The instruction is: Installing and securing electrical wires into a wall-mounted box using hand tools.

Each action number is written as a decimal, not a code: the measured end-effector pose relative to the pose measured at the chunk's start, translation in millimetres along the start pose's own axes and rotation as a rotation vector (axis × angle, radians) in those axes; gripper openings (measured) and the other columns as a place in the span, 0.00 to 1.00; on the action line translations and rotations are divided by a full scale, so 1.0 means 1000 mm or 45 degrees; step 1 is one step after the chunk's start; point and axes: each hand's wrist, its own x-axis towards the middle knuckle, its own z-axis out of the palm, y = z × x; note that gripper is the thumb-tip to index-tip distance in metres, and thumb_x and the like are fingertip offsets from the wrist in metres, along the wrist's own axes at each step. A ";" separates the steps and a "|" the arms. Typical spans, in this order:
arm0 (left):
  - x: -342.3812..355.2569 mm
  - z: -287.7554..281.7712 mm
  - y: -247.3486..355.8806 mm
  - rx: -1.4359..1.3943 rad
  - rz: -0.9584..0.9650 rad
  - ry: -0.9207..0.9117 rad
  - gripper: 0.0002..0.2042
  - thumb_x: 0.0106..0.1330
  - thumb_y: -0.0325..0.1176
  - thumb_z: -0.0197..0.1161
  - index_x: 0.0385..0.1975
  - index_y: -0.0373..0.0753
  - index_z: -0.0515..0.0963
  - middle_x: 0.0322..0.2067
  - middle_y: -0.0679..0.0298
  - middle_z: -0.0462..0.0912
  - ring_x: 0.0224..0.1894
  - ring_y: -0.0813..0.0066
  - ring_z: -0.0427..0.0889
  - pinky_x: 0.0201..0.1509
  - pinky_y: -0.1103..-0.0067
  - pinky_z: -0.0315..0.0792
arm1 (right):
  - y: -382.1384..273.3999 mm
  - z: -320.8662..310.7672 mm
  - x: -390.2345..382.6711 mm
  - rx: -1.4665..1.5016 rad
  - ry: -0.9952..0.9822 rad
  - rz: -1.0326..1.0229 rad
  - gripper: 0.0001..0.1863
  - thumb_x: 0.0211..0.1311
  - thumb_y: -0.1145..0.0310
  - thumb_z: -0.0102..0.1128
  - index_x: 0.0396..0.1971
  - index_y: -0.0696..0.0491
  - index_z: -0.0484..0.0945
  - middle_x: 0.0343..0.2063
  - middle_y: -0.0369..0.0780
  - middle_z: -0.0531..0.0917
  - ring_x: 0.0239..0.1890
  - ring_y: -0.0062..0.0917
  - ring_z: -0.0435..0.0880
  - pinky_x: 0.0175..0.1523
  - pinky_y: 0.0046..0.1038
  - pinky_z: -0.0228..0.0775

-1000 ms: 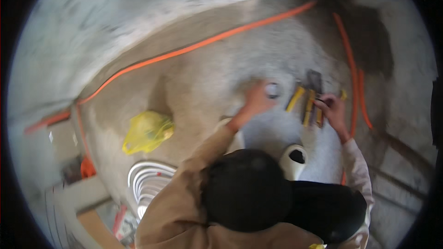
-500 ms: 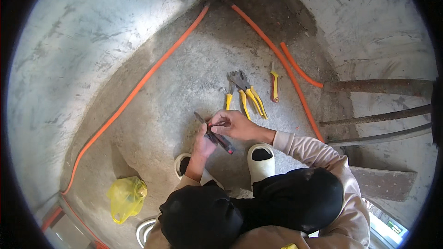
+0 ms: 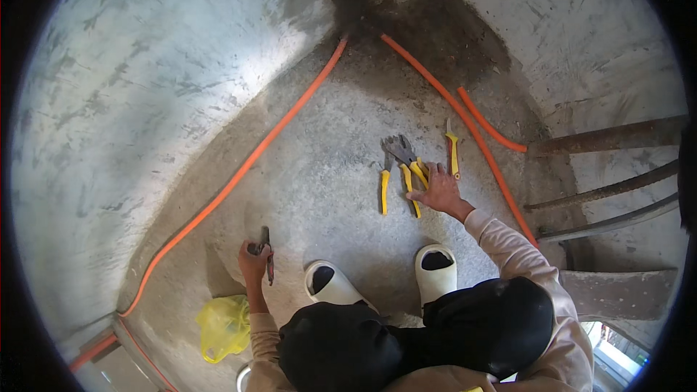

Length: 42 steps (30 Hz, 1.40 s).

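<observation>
From the head view I see my left hand (image 3: 254,260) with fingers wrapped around a small dark metal tool with reddish grips (image 3: 266,252), low over the grey concrete floor (image 3: 319,167). My right hand (image 3: 440,190) rests spread, fingers wide, on the yellow-handled pliers (image 3: 408,167), beside a yellow-handled screwdriver (image 3: 452,149).

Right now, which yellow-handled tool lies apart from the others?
The yellow-handled knife, lying alone right of the right hand; the pliers and screwdriver cluster left.
</observation>
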 end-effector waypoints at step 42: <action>0.051 0.084 0.124 0.076 0.095 0.134 0.40 0.46 0.45 0.72 0.53 0.18 0.66 0.46 0.38 0.78 0.51 0.46 0.78 0.55 0.64 0.71 | 0.087 -0.028 0.035 -0.072 0.448 0.236 0.29 0.51 0.56 0.68 0.51 0.57 0.76 0.49 0.55 0.76 0.49 0.47 0.79 0.52 0.42 0.72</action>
